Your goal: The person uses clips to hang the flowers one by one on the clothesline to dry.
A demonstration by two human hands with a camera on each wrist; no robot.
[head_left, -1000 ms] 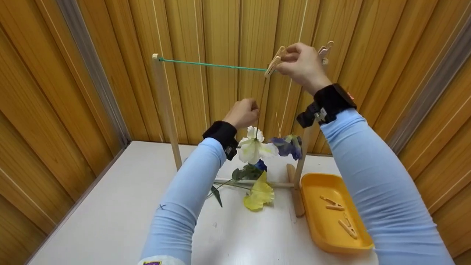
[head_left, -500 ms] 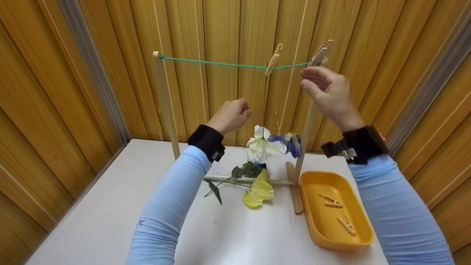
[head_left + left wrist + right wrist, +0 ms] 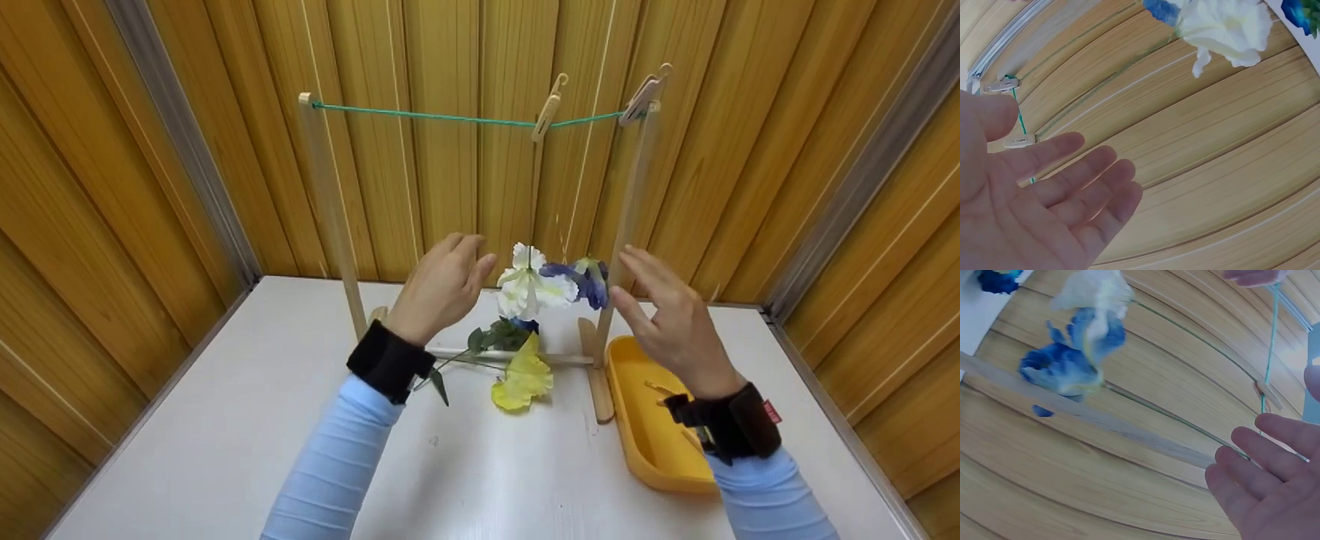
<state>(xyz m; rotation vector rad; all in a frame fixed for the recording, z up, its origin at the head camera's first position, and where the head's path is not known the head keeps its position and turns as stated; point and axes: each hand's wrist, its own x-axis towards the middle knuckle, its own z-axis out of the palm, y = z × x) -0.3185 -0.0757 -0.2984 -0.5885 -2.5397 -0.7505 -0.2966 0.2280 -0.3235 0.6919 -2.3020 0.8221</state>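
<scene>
A white flower [image 3: 529, 289] hangs head down by its stem from a clothespin [image 3: 547, 118] on the green string [image 3: 420, 115]. Behind it and to the right hangs a purple-blue flower [image 3: 594, 281], below a second clothespin [image 3: 641, 99] by the right post. My left hand [image 3: 442, 286], fingers extended and nothing in it, is in the air left of the white flower. Right of the purple-blue flower, my right hand [image 3: 671, 322] is likewise bare, its fingers spread in front of the post and above the tray. In both wrist views the palms hold nothing.
A yellow flower [image 3: 523, 380] and a blue flower with green leaves [image 3: 499, 335] lie by the rack's lower bar [image 3: 566, 359]. An orange tray [image 3: 628, 442] with clothespins stands at right, partly behind my right hand. Wooden posts [image 3: 330, 202] carry the string.
My right hand has let go of the clothespin on the string and come down to the right. My left hand has left the white flower's stem, moving left and lower. The flower now hangs freely.
</scene>
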